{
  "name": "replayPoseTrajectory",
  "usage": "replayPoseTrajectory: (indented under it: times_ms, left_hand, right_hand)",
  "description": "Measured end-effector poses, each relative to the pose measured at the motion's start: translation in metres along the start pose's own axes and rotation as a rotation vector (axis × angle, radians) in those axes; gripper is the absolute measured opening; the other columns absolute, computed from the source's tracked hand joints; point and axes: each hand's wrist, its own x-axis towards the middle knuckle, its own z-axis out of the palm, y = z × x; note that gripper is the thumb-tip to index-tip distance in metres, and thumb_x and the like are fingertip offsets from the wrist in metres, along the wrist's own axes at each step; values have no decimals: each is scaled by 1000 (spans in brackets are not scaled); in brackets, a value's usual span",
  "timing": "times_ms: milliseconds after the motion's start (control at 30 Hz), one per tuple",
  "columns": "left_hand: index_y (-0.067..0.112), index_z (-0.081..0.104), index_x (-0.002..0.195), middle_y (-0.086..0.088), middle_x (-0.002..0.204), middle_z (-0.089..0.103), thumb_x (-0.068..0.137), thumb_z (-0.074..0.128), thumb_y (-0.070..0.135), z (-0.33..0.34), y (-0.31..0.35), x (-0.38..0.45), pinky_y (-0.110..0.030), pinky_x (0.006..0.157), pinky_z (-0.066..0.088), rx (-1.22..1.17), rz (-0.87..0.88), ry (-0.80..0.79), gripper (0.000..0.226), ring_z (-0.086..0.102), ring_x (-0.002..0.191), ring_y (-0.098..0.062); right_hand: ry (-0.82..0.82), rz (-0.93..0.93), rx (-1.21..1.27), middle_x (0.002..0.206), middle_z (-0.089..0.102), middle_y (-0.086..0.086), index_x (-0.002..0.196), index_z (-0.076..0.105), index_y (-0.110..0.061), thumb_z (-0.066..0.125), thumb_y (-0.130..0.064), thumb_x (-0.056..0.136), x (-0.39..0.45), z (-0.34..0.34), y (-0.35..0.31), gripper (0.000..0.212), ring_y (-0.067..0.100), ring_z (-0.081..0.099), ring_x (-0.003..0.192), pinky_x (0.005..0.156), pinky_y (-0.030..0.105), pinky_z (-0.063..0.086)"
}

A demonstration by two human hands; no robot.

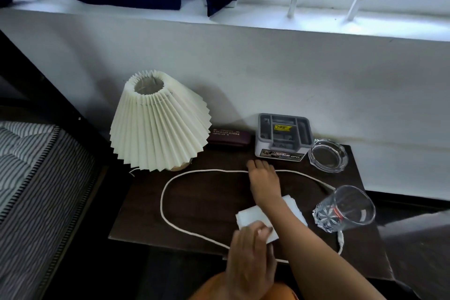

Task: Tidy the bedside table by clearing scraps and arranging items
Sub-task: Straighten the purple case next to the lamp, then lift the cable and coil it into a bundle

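Observation:
On the dark wooden bedside table (194, 202) lies a folded white tissue (250, 219) near the front edge. My left hand (250, 258) grips its near corner, with the thumb on top. My right hand (264, 179) reaches across the tissue, palm down, and lies on the white lamp cord (165, 202), just in front of the grey organiser box (283, 136). The back of the hand hides whether its fingers hold the cord. The cord runs in a wide loop over the tabletop.
A pleated cream lamp (158, 126) stands at the back left, and a maroon glasses case (230, 137) lies beside it. A glass ashtray (327, 156) sits at the back right. A clear tumbler (345, 209) lies tipped on its side at the right. A striped mattress (31, 178) lies to the left.

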Motion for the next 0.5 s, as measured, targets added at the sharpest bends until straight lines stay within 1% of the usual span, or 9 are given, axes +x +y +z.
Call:
replayPoseTrajectory:
  times_ms: [67,100,133,233,267,333,367,433,500]
  left_hand:
    - [24,53,89,4,90,60,72,62,26,5,14,-16,-21,70,41,19,51,-11,19,47,77,-9]
    - [27,52,78,7,77,60,67,63,27,7,21,-22,-20,66,43,4,-21,-79,16,48,71,-7]
    - [29,49,68,12,66,57,65,62,30,8,27,-24,-18,64,45,-22,-194,-167,14,49,65,-3]
    - [22,52,52,8,51,58,75,65,47,15,44,-19,-21,71,52,-352,-1098,-588,37,55,53,-4]
    - [18,56,51,5,50,60,75,67,52,19,47,-17,-24,62,52,-483,-1281,-610,43,54,46,-9]
    - [8,60,62,-5,58,64,78,69,47,21,52,-4,-24,44,46,-694,-1565,-470,43,52,39,-16]
    - [4,59,69,-10,65,65,80,69,42,21,54,0,-23,40,45,-773,-1673,-377,40,54,41,-18]
    - [2,54,75,-16,74,63,87,64,32,22,54,5,-24,37,49,-904,-1792,-213,33,59,50,-24]
    - [0,51,75,-19,73,60,92,57,21,20,53,6,-24,33,49,-996,-1843,-102,28,59,56,-28]
  right_hand:
    - [21,-37,-43,93,67,22,96,65,2,61,15,66,0,-8,7,32,40,64,93,83,44,51]
    - [27,-48,-62,91,67,22,93,65,3,63,16,64,0,-14,10,32,41,65,90,81,44,52]
    - [36,-63,-84,90,67,23,93,65,3,64,16,63,1,-20,12,32,41,65,89,81,45,53]
    - [73,-100,-102,99,62,23,101,63,3,60,13,70,-1,-43,13,34,41,60,95,86,46,49]
    - [89,-103,-92,103,60,23,105,62,3,57,12,72,-4,-50,14,34,40,58,98,88,46,47]
    - [140,-86,-67,107,58,23,107,60,2,53,13,74,-8,-65,16,36,40,56,100,88,45,45]
    - [175,-70,-51,107,58,23,106,60,2,53,13,73,-10,-71,17,36,40,56,99,86,45,46]
    - [230,-56,-31,104,58,22,104,61,2,55,14,71,-14,-84,19,36,39,57,96,83,44,47]
    - [288,-65,-15,98,61,22,99,62,2,60,15,66,-17,-98,23,35,39,60,89,77,43,50]
